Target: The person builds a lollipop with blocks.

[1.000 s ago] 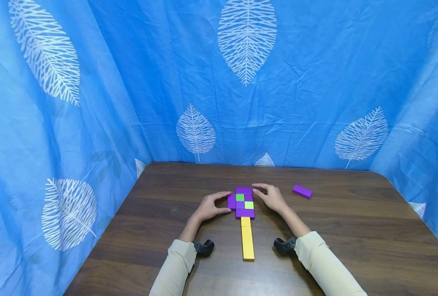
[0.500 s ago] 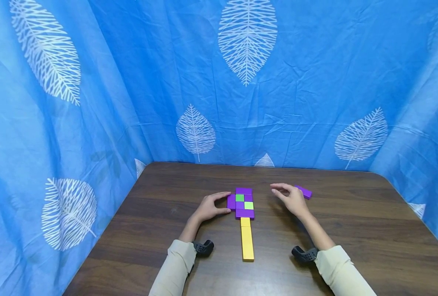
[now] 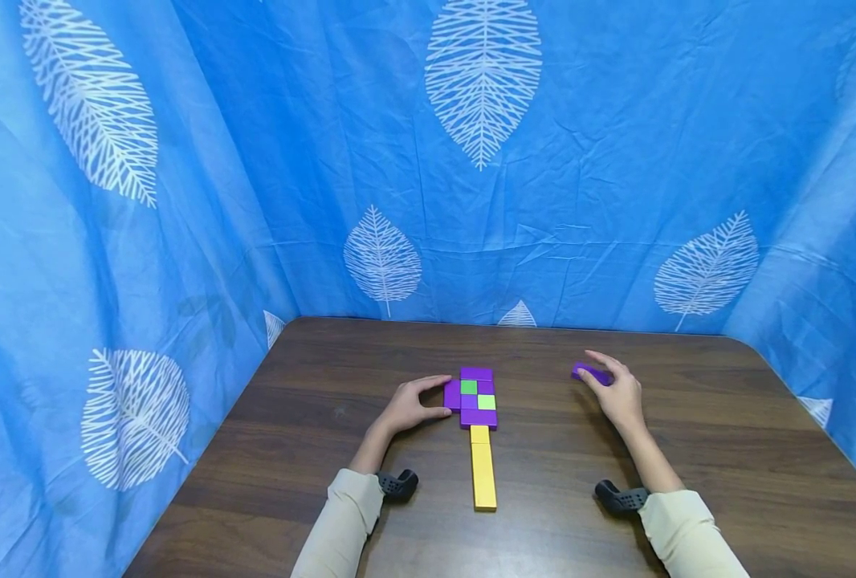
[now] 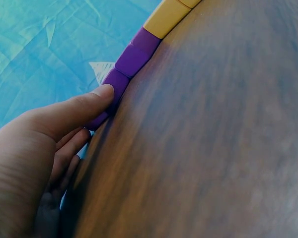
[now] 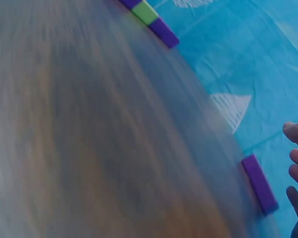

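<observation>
My left hand (image 3: 404, 406) pinches a purple block (image 3: 452, 396) at the left side of a flat cluster of blocks. Its thumb lies on the near end of that block, also seen in the left wrist view. The cluster has more purple blocks (image 3: 478, 418), a green block (image 3: 468, 387) and a light green block (image 3: 487, 401). Yellow blocks (image 3: 483, 477) run from it in a line toward the near edge. On the right, my right hand (image 3: 620, 397) hovers by a loose purple block (image 5: 260, 184), thumb and fingers spread; in the right wrist view they stand apart from it.
All the blocks lie on a dark brown wooden table (image 3: 327, 353). A blue curtain (image 3: 587, 160) with white leaf prints hangs behind and beside it. Each wrist wears a black band (image 3: 620, 498), and both sleeves are pale.
My right hand has left the right side of the cluster and moved right to the loose purple block, its fingers spreading wider. The left hand has stayed in place.
</observation>
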